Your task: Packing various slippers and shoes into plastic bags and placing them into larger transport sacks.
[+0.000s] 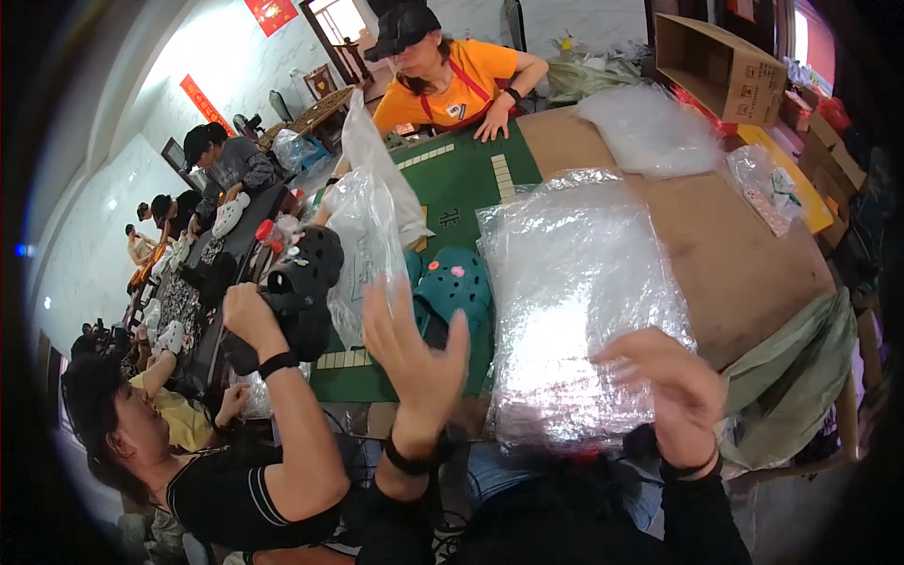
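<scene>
Big stack of clear plastic bags [574,301] sits on the table [744,273] right ahead. I'd say we're at the bag-picking step: right hand [673,386] resting on its near edge, fingers loose, left hand [414,348] spread wide, holding nothing. Next probably means pinching just one bag.

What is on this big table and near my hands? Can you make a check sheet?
Surface: green mat on a brown table.
Job's things: stack of clear plastic bags; teal clog on the mat.
Clutter: loose bags, cardboard box.
Hands: left hand open, raised beside the stack; right hand open, at the stack's near edge.
Cables: nothing seen.
Surroundings: a co-worker's hand holds a black clog; more people at the tables.
</scene>
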The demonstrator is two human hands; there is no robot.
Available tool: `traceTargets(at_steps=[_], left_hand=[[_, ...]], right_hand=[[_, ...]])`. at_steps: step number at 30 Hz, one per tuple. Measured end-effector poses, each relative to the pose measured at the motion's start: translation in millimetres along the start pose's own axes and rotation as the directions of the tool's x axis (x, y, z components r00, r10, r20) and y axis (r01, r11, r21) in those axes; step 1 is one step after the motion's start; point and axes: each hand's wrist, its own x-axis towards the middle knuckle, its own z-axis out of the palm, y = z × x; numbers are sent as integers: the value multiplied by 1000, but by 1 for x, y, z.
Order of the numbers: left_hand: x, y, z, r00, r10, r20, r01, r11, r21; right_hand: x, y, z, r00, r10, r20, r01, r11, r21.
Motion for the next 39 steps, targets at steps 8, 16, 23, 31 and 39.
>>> traceTargets(at_steps=[8, 16, 23, 31, 39], left_hand=[[-40, -113, 66, 899, -338, 278, 183, 867, 462], [8, -125, 52, 871, -486, -65, 474, 869, -145], [28, -26, 37, 978, -48, -203, -26, 937, -347], [-13, 38, 53, 844, 517, 141, -280, 649, -708], [-81, 18, 73, 534, 467, 705, -45, 848, -528]], right_hand=[[-34, 86, 13, 956, 287, 58, -217, 828, -518], [-53, 101, 3, 956, 292, 41, -221, 802, -555], [-58, 104, -2, 950, 312, -16, -257, 752, -607], [-68, 104, -7, 902, 310, -301, -431, 693, -578], [-86, 109, -21, 783, 532, -322, -621, 638, -455]])
